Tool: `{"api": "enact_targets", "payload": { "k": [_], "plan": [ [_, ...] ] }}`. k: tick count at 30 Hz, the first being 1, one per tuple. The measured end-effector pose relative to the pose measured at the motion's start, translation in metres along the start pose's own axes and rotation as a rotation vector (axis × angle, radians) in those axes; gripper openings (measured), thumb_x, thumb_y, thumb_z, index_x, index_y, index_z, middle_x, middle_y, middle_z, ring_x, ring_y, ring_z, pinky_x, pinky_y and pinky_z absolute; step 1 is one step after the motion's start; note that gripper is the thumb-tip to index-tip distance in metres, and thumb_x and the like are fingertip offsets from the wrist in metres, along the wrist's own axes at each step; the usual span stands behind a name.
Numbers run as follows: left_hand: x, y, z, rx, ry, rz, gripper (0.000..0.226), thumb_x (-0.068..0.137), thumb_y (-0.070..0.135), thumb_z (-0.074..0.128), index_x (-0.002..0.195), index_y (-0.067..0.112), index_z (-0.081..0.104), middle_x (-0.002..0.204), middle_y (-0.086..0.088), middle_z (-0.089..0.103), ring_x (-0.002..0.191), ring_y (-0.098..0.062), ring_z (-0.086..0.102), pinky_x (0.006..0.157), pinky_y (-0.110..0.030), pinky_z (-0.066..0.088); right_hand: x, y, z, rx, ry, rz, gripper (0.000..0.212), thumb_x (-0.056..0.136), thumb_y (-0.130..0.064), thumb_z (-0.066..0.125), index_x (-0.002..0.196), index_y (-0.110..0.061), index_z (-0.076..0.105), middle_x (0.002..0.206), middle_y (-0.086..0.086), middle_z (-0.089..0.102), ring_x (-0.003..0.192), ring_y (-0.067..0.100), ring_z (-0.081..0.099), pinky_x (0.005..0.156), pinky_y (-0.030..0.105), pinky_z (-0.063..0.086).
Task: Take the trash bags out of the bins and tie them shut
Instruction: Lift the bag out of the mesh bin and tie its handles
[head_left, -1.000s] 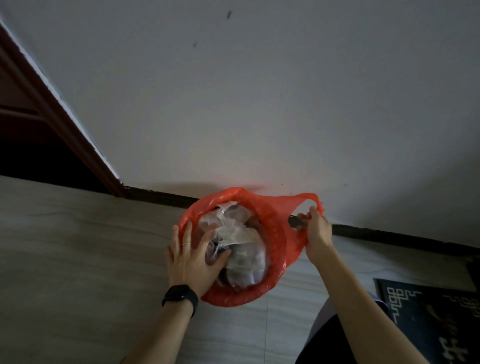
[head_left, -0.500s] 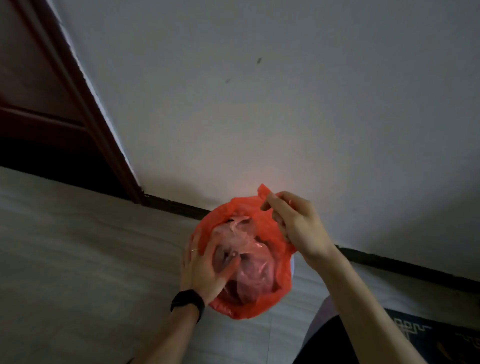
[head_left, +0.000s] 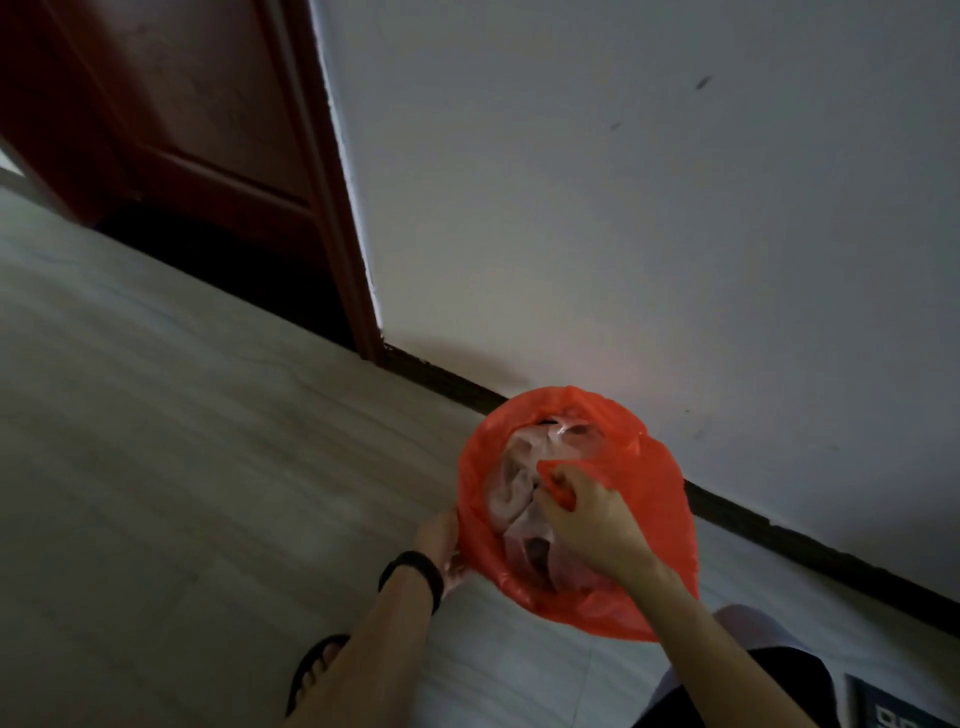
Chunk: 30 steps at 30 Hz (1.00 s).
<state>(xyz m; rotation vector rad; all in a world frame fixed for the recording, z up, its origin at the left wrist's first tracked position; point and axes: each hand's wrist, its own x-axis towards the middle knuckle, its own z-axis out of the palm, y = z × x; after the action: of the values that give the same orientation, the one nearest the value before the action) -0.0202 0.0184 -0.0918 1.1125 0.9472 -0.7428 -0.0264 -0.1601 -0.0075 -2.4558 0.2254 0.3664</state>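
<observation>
A red plastic trash bag (head_left: 654, 499) stuffed with crumpled pale waste sits on the floor close to the wall. My right hand (head_left: 587, 519) lies over the bag's mouth and pinches a red flap of the bag between thumb and fingers. My left hand (head_left: 441, 540), with a black wristband, is at the bag's left edge; its fingers are hidden behind the plastic, so its hold cannot be seen. No bin shows around the bag.
A white wall with a dark baseboard (head_left: 779, 535) runs behind the bag. A dark red door and frame (head_left: 223, 130) stand at the upper left. My sandalled foot (head_left: 311, 675) is below the left arm. A dark patterned mat (head_left: 893, 714) lies at the bottom right.
My right hand carried the bag's flap from the right rim across to the middle of the mouth. My left hand slid off the contents to the bag's left edge. The view swung left.
</observation>
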Motion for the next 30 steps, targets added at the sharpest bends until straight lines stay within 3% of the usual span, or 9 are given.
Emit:
{"api": "enact_targets", "payload": {
  "k": [3,6,13,15,17,19,22,26,30],
  "plan": [
    [0.013,0.001,-0.010,-0.032,0.035,0.056,0.026,0.091,0.012,0.058,0.109,-0.002,0.069,0.088,-0.015,0.074,0.075,-0.026,0.068,0.066,-0.036,0.058,0.005,0.006,0.014,-0.033,0.048,-0.025,0.032,0.090,-0.043,0.061,0.115,-0.024,0.059,0.096,0.002,0.074,0.092,0.030,0.070,0.072,0.033,0.048],
    [0.005,0.007,-0.019,-0.059,0.010,0.072,0.035,0.090,0.016,0.061,0.118,-0.004,0.065,0.109,-0.022,0.069,0.083,-0.030,0.067,0.067,-0.037,0.059,0.012,0.011,0.018,-0.033,0.069,-0.023,0.037,0.089,-0.046,0.062,0.119,-0.024,0.060,0.102,0.001,0.075,0.097,0.028,0.070,0.078,0.034,0.051],
    [-0.064,0.064,-0.016,-0.151,0.009,0.338,0.014,0.087,0.016,0.060,0.073,0.016,0.063,0.068,-0.005,0.060,0.056,-0.018,0.056,0.046,-0.020,0.040,0.014,0.008,0.013,0.003,-0.019,0.001,0.037,0.092,-0.048,0.059,0.120,-0.025,0.062,0.112,0.001,0.074,0.104,0.026,0.069,0.085,0.034,0.050],
    [-0.086,0.074,-0.004,-0.064,-0.033,0.411,0.005,0.084,0.016,0.066,0.089,0.015,0.066,0.075,-0.003,0.066,0.066,-0.018,0.062,0.053,-0.022,0.044,0.014,0.004,0.009,0.037,-0.061,0.030,0.036,0.093,-0.045,0.059,0.123,-0.025,0.063,0.117,0.002,0.072,0.109,0.026,0.067,0.090,0.034,0.049],
    [-0.105,0.080,0.010,0.059,-0.142,0.440,0.029,0.080,0.017,0.073,0.108,0.014,0.067,0.090,-0.003,0.073,0.081,-0.020,0.068,0.066,-0.028,0.050,0.014,-0.001,0.000,0.149,-0.118,0.045,0.029,0.095,-0.044,0.059,0.115,-0.025,0.069,0.111,0.000,0.074,0.108,0.023,0.068,0.095,0.036,0.051],
    [-0.123,0.083,0.028,0.223,-0.267,0.451,0.034,0.078,0.021,0.077,0.111,0.016,0.070,0.098,-0.003,0.075,0.089,-0.020,0.070,0.077,-0.032,0.052,0.011,-0.012,-0.016,0.416,-0.138,0.045,0.023,0.098,-0.035,0.057,0.099,-0.018,0.073,0.091,0.002,0.076,0.086,0.018,0.071,0.085,0.041,0.057],
    [-0.138,0.086,0.047,0.434,-0.361,0.461,0.037,0.074,0.034,0.079,0.108,0.020,0.074,0.107,0.000,0.074,0.103,-0.021,0.068,0.092,-0.039,0.049,-0.002,-0.037,-0.046,0.781,-0.184,0.098,0.032,0.103,-0.032,0.048,0.091,-0.013,0.071,0.063,-0.001,0.064,0.049,0.006,0.056,0.043,0.018,0.044],
    [-0.145,0.095,0.055,0.591,-0.368,0.500,0.020,0.091,0.035,0.065,0.107,0.025,0.071,0.104,0.003,0.072,0.096,-0.019,0.067,0.083,-0.035,0.052,-0.014,-0.053,-0.071,0.912,-0.239,0.114,0.047,0.099,-0.051,0.047,0.072,-0.022,0.072,0.058,0.005,0.054,0.043,0.011,0.045,0.042,0.022,0.033],
    [-0.147,0.108,0.049,0.870,-0.335,0.634,0.011,0.088,0.046,0.065,0.094,0.039,0.073,0.094,0.015,0.070,0.094,-0.008,0.064,0.073,-0.027,0.051,-0.020,-0.052,-0.083,0.913,-0.217,0.049,0.038,0.098,-0.039,0.055,0.075,-0.014,0.069,0.056,0.001,0.056,0.041,0.007,0.044,0.039,0.017,0.033]
  ]
}}
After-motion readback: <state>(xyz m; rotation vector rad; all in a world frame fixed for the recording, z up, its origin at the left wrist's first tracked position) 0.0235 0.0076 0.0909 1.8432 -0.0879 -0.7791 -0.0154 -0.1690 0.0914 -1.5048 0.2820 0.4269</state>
